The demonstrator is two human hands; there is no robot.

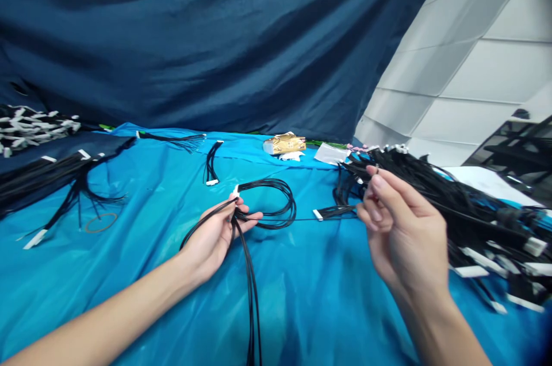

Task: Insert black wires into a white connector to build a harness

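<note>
a white plug [236, 189] and its looped black wires [294, 205] are held in the left hand [219, 228], above the blue sheet [150, 274]. a tiny item [377, 170] is pinched between thumb and forefinger of the right hand [390, 205]; what it is cannot be told. a short wire bundle [211, 162] is laid beyond the left hand, and a large cable pile [431, 188] is seen beside the right.

On the plastic sheet [142, 320], we are seeing a short wire harness [210, 163] lying above centre, with a foil packet [290, 143] behind and right. Looped wires [294, 205] are resting in our left hand [213, 239], near centre. A harness heap [435, 193] is filling the right; a rubber band [97, 232] is lying at left.
</note>
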